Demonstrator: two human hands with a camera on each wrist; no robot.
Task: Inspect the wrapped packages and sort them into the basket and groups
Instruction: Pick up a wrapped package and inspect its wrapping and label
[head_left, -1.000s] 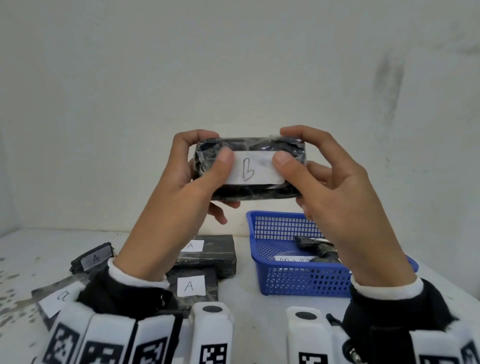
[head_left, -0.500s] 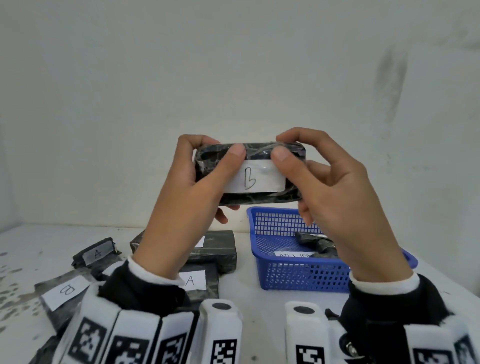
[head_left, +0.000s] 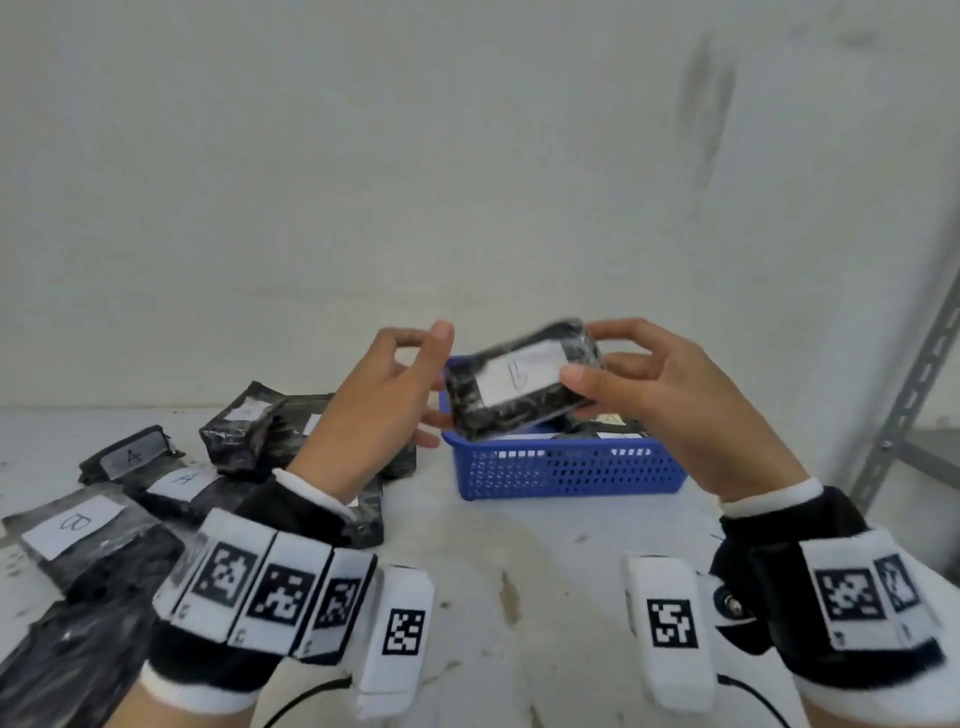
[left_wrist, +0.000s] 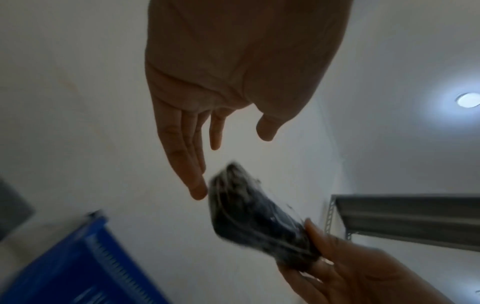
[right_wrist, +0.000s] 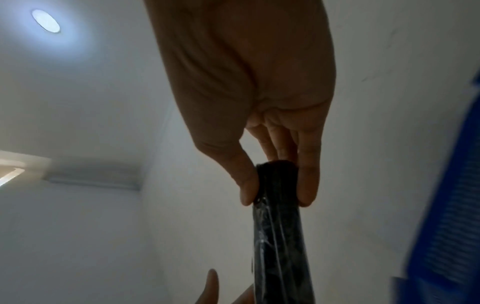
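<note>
A black wrapped package (head_left: 519, 387) with a white label marked B hangs tilted just above the blue basket (head_left: 566, 470). My right hand (head_left: 584, 351) pinches its right end between thumb and fingers, as the right wrist view shows (right_wrist: 276, 195) on the package (right_wrist: 278, 226). My left hand (head_left: 431, 374) is open at the package's left end, fingers straight. In the left wrist view one fingertip (left_wrist: 197, 191) lies at the package's end (left_wrist: 257, 222); I cannot tell if it touches. The basket (left_wrist: 64, 267) is below.
Other wrapped packages lie in the basket (head_left: 608, 426). On the white table to the left lie several black packages: two labelled A (head_left: 130, 457) (head_left: 182, 478), one labelled B (head_left: 72, 525), and a pile (head_left: 244, 431) behind my left wrist. A metal shelf upright (head_left: 909, 389) stands at the right.
Both hands came down with the B package from in front of the wall to just over the basket. It now tilts, and my left hand has let go of it.
</note>
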